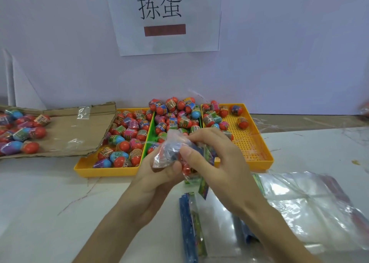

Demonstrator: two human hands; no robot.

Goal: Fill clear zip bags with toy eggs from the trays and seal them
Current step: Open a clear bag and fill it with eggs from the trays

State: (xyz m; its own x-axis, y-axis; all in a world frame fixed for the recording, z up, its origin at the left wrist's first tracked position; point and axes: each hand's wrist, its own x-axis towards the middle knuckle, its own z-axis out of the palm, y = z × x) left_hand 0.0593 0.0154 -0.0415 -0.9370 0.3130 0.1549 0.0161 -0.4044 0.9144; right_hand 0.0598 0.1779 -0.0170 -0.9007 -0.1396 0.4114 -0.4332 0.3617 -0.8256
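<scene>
- I am seeing eggs lying on the cardboard at far left, clear of the trays
- The left hand is cupping the bag from below, fingers curled round it, so its eggs are not spilling
- The right hand is pinching the bag's top, probably to press the zip
- Spare bags are crowding the right side, while the table at front left is giving me room

Left grip and right grip are pinching a clear zip bag holding toy eggs, just before the green tray.
</scene>
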